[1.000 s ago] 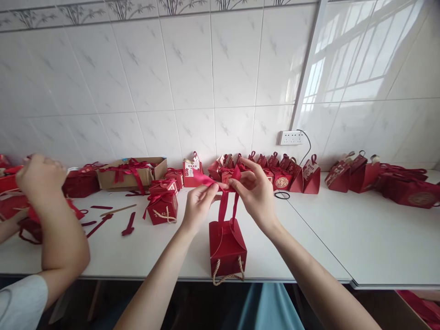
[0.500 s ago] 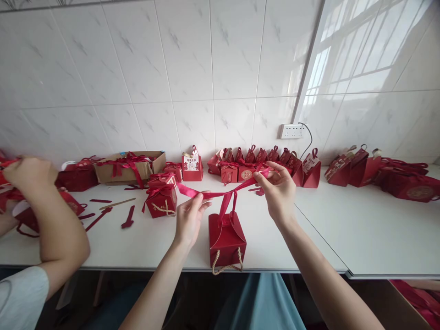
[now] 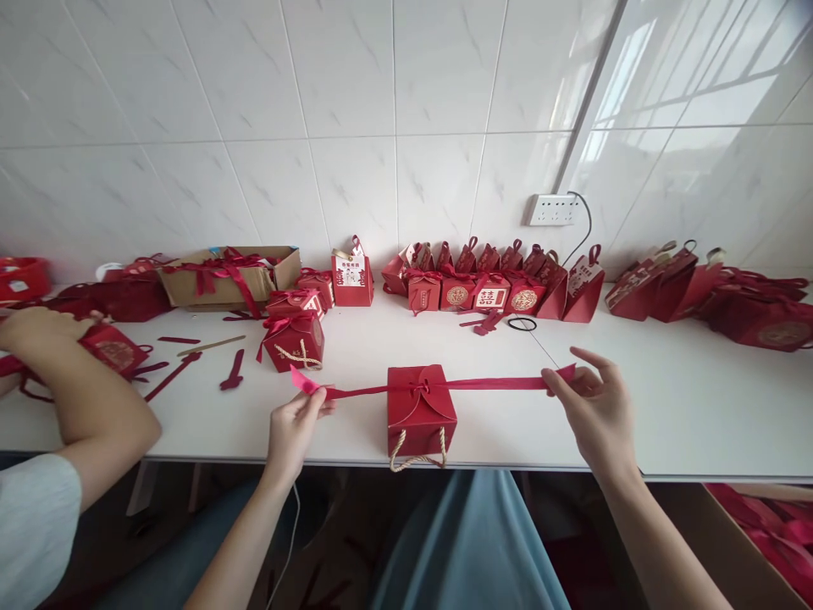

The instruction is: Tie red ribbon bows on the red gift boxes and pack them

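Note:
A red gift box (image 3: 422,428) with a tan rope handle (image 3: 416,463) stands at the table's front edge, its curved top flaps closed. A red ribbon (image 3: 495,384) crosses at the middle of its top and stretches out taut to both sides. My left hand (image 3: 293,432) pinches one end of it, a short tail sticking up past the fingers. On the right, my right hand (image 3: 594,407) pinches the other end between thumb and index finger, the remaining fingers loosely spread. Left of the box sits another red gift box (image 3: 295,343) with a rope handle.
Several red boxes (image 3: 457,292) line the wall, with a cardboard box (image 3: 184,284) of ribbons on the left. Loose red strips (image 3: 232,371) and a black ring (image 3: 522,324) lie on the white table (image 3: 508,432). A co-worker's arm (image 3: 105,394) reaches in at left.
My hands have moved apart and down, pulling the ribbon from a raised loop into a tight line against the box top. The view has tilted downward slightly.

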A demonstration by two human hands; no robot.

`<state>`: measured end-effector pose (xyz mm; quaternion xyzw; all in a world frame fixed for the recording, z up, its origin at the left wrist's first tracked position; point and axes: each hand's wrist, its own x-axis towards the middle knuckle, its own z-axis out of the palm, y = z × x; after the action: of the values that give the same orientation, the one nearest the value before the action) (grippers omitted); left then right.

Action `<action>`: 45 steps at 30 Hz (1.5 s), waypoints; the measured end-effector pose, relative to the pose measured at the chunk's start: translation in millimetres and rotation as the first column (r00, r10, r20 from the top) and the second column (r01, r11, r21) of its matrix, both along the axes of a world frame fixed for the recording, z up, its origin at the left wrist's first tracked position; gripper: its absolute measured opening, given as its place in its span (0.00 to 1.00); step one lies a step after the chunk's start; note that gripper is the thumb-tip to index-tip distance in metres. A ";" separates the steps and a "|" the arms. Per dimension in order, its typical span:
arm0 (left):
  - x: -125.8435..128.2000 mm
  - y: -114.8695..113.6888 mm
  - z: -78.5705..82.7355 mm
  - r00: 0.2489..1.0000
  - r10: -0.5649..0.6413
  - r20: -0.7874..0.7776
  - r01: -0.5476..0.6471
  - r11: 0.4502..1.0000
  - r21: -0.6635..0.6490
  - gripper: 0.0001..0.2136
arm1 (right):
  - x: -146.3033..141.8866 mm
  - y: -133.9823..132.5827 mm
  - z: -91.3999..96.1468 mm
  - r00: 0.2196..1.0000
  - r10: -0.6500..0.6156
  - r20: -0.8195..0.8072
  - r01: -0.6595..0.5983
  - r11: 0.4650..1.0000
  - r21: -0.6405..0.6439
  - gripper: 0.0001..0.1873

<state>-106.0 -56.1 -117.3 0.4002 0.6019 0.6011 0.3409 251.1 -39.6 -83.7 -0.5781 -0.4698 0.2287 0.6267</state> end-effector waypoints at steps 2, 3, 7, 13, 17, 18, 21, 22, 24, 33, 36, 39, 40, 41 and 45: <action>-8.1 -2.8 -2.6 0.969 -0.062 -0.239 0.041 0.995 -0.093 0.12 | 9.8 0.3 -11.9 0.990 0.091 0.109 -0.074 0.986 -0.153 0.30; -9.4 -3.6 -1.0 0.935 -0.062 -0.350 0.032 0.996 -0.088 0.13 | 12.4 1.6 -15.3 0.977 0.134 0.163 -0.098 0.973 -0.211 0.30; 4.7 -0.9 20.0 0.776 0.068 -0.627 0.059 0.982 0.179 0.16 | -2.7 11.1 -8.5 0.911 0.266 0.314 -0.207 0.956 -0.209 0.24; 40.0 9.1 45.8 0.682 -0.565 -0.465 0.548 0.815 -0.188 0.14 | -60.7 24.1 14.0 0.681 0.705 0.199 -0.614 0.697 -0.370 0.25; 42.3 11.3 44.9 0.677 -0.675 -0.294 0.635 0.737 -0.230 0.14 | -70.5 25.9 9.9 0.597 0.802 -0.026 -0.743 0.540 -0.396 0.25; 40.8 11.3 44.6 0.673 -0.691 -0.265 0.645 0.723 -0.248 0.15 | -69.7 25.9 8.5 0.588 0.806 -0.066 -0.762 0.526 -0.377 0.24; 35.2 11.6 46.3 0.651 -0.720 -0.241 0.660 0.694 -0.290 0.17 | -65.1 26.2 7.5 0.558 0.820 -0.126 -0.801 0.493 -0.340 0.22; 33.7 12.0 47.5 0.651 -0.723 -0.231 0.661 0.690 -0.294 0.18 | -63.7 26.6 8.4 0.545 0.827 -0.135 -0.808 0.475 -0.349 0.22; 31.9 13.5 50.1 0.661 -0.732 -0.166 0.671 0.675 -0.306 0.20 | -61.7 27.8 11.5 0.507 0.849 -0.148 -0.817 0.419 -0.396 0.21; 27.5 19.8 38.9 0.613 -0.774 0.161 0.783 0.567 -0.255 0.21 | -51.3 34.6 17.7 0.430 0.857 -0.284 -0.863 0.299 -0.407 0.20; 24.1 18.2 28.9 0.596 -0.780 0.193 0.793 0.533 -0.294 0.21 | -47.9 35.5 14.9 0.400 0.862 -0.312 -0.872 0.253 -0.420 0.19; 22.7 15.1 30.7 0.614 -0.777 0.137 0.767 0.547 -0.334 0.20 | -45.8 34.5 16.5 0.401 0.874 -0.275 -0.863 0.260 -0.433 0.18; 22.5 13.7 34.9 0.626 -0.774 0.090 0.747 0.563 -0.354 0.18 | -45.1 33.7 18.4 0.403 0.882 -0.244 -0.858 0.271 -0.437 0.17; 22.3 12.2 40.4 0.635 -0.772 0.039 0.726 0.579 -0.372 0.17 | -44.3 32.6 20.9 0.403 0.891 -0.212 -0.853 0.282 -0.438 0.16; 22.0 6.3 64.6 0.579 -0.800 -0.155 0.706 0.588 -0.395 0.14 | -44.0 27.0 34.1 0.375 0.916 -0.140 -0.871 0.296 -0.392 0.14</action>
<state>-84.0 -49.8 -52.8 0.6558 0.4983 0.2279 0.5193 207.1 -12.5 -49.6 -0.3445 -0.6865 0.5971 0.2313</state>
